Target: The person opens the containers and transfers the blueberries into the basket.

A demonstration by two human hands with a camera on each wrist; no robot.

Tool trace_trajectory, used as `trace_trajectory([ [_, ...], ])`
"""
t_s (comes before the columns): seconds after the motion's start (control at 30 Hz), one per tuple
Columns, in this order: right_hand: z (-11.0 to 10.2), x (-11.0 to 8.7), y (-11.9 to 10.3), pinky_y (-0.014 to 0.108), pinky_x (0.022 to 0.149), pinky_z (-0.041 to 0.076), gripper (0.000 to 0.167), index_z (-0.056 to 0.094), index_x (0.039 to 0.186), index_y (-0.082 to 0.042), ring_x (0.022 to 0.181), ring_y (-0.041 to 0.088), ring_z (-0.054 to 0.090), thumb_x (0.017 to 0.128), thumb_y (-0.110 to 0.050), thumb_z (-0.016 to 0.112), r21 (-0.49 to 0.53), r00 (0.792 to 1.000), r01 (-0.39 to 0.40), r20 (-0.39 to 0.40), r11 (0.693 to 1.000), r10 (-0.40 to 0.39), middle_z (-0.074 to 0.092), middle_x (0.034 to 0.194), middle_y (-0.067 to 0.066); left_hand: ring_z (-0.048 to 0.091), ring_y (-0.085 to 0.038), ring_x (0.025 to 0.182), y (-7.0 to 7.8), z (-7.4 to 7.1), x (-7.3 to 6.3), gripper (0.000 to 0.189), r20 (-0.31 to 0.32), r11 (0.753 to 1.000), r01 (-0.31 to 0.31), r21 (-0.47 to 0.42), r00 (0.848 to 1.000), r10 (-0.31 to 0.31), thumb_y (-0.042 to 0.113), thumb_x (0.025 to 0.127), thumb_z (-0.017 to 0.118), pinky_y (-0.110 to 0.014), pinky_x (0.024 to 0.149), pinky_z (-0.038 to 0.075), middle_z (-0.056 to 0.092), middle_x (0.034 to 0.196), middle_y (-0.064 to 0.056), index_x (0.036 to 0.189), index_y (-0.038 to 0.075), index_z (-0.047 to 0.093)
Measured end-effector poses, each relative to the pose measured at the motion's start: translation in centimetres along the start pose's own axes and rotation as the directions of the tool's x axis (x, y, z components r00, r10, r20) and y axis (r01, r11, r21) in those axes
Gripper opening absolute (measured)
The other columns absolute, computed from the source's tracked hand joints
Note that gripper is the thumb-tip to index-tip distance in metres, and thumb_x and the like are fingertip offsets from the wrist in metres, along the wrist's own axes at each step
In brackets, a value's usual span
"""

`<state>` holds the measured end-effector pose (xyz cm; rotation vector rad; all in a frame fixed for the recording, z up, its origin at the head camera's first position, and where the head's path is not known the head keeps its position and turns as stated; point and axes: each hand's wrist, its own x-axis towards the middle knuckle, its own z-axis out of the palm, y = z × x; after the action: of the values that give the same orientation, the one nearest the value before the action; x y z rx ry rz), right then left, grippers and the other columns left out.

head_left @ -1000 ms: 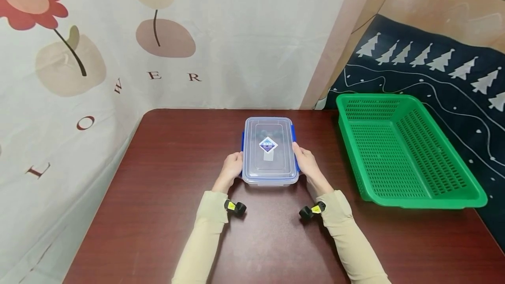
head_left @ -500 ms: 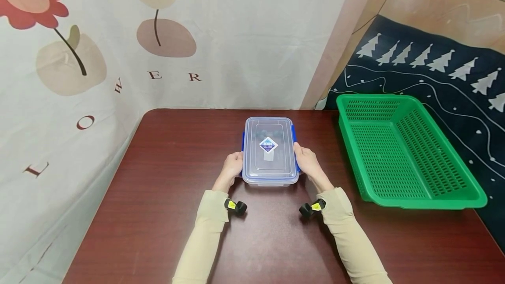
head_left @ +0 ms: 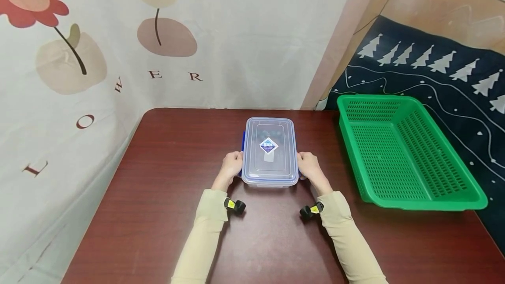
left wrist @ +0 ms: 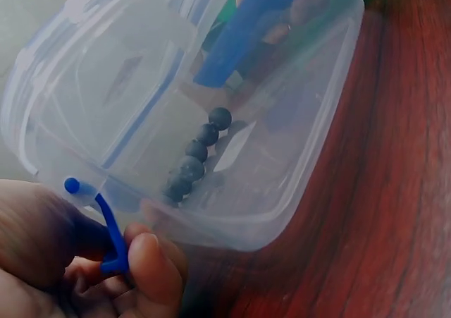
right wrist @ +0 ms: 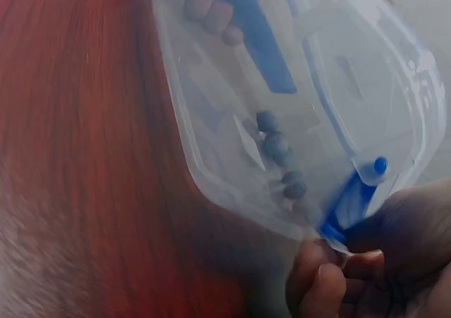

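A clear plastic food container [head_left: 272,170] with a lid and a diamond-shaped sticker [head_left: 269,145] stands on the table between both hands. Inside it, several dark round balls [left wrist: 196,151] lie in a row, seen through the wall. My left hand [head_left: 230,164] holds the container's left blue latch [left wrist: 113,233], which swings out from the side, between thumb and fingers. On the opposite side, the right blue latch [right wrist: 349,204] also stands out from the wall, with my right hand [head_left: 309,165] gripping it, thumb above and curled fingers below.
A green perforated basket [head_left: 424,203] stands at the right of the dark red wooden table [head_left: 169,222]. Behind the table hangs a white flower-print cloth [head_left: 252,56]. A dark cloth with tree shapes [head_left: 434,78] lies behind the basket. Wrist cameras sit on both sleeves.
My right hand has slid slightly nearer to me and its fingers have curled in. The right latch's blue strip no longer shows along the container's edge from above. The left hand stays almost still.
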<state>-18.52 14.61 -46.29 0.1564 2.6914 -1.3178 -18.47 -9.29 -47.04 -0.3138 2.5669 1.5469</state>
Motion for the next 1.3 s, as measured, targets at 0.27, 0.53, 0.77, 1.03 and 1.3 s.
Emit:
trace_trajectory([
  [0.27, -0.8, -0.2, -0.7, 0.022, 0.036, 0.042, 0.02, 0.059, 0.078, 0.001, 0.047, 0.029, 0.061, 0.09, -0.014, 0.057, 0.089, 0.977, 0.107, -0.192, 0.99, -0.089, 0.058, 0.056, 0.012, 0.062, -0.023, 0.071, 0.7, -1.0, -0.5, 0.02, -0.164, 0.998, -0.036, 0.046, 0.986, 0.043, 0.018, 0.091, 0.056, -0.031, 0.066, 0.05, 0.067, 0.081, -0.011, 0.092, 0.0, 0.066],
  [0.53, -0.8, -0.9, -1.9, 0.02, 0.043, 0.039, 0.026, 0.062, 0.078, 0.001, 0.045, 0.019, 0.058, 0.09, -0.022, 0.06, 0.052, 0.961, 0.158, -0.237, 0.986, -0.142, 0.057, 0.054, 0.006, 0.064, -0.018, 0.055, 2.7, -1.7, -1.5, 0.027, -0.113, 0.995, -0.089, -0.053, 0.99, 0.083, 0.024, 0.089, 0.061, -0.03, 0.052, 0.053, 0.068, 0.081, -0.014, 0.097, -0.002, 0.067],
  [0.77, -0.9, -1.1, -2.4, 0.021, 0.043, 0.039, 0.031, 0.06, 0.075, -0.001, 0.044, 0.01, 0.053, 0.086, -0.029, 0.067, 0.028, 0.965, 0.135, -0.229, 0.99, -0.126, 0.059, 0.058, 0.007, 0.058, -0.011, 0.051, 3.3, -2.0, -1.9, 0.028, -0.077, 0.995, -0.056, -0.079, 0.996, 0.05, 0.023, 0.081, 0.072, -0.033, 0.056, 0.055, 0.067, 0.081, -0.014, 0.092, -0.002, 0.065],
  [1.03, -1.2, -1.2, -3.0, 0.024, 0.049, 0.038, 0.031, 0.06, 0.075, -0.001, 0.056, 0.018, 0.051, 0.085, -0.029, 0.068, 0.003, 0.956, 0.143, -0.259, 0.99, -0.137, 0.058, 0.062, 0.009, 0.058, -0.013, 0.05, 3.5, -2.3, -1.9, 0.029, -0.074, 0.995, -0.042, -0.093, 0.997, 0.035, 0.023, 0.08, 0.074, -0.04, 0.06, 0.055, 0.067, 0.082, -0.014, 0.093, -0.001, 0.066],
  [1.3, -1.5, -1.5, -4.4, 0.023, 0.047, 0.038, 0.03, 0.06, 0.076, -0.001, 0.053, 0.015, 0.049, 0.084, -0.029, 0.069, 0.032, 0.945, 0.19, -0.276, 0.981, -0.174, 0.057, 0.061, 0.009, 0.057, -0.011, 0.051, 4.1, -3.5, -2.0, 0.032, -0.077, 0.986, -0.041, -0.164, 0.997, 0.029, 0.024, 0.079, 0.074, -0.043, 0.066, 0.055, 0.065, 0.081, -0.012, 0.097, -0.001, 0.065],
])
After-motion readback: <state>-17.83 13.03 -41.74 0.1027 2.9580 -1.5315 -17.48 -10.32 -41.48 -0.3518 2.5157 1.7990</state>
